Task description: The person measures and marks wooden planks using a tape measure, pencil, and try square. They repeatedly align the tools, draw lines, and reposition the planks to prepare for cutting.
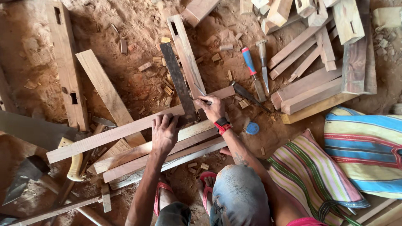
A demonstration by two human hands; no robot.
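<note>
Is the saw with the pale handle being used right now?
No, the saw lies untouched at the left, while the left hand presses a square and the right hand marks.

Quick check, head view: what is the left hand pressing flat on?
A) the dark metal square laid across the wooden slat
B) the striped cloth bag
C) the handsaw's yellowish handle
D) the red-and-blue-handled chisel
A: the left hand lies palm-down on the dark metal square where it crosses the wooden slat, while the right hand holds a pencil-like marker at the square's edge.

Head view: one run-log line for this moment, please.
left hand pressing square on plank | right hand marking with pencil | chisels on ground
</note>
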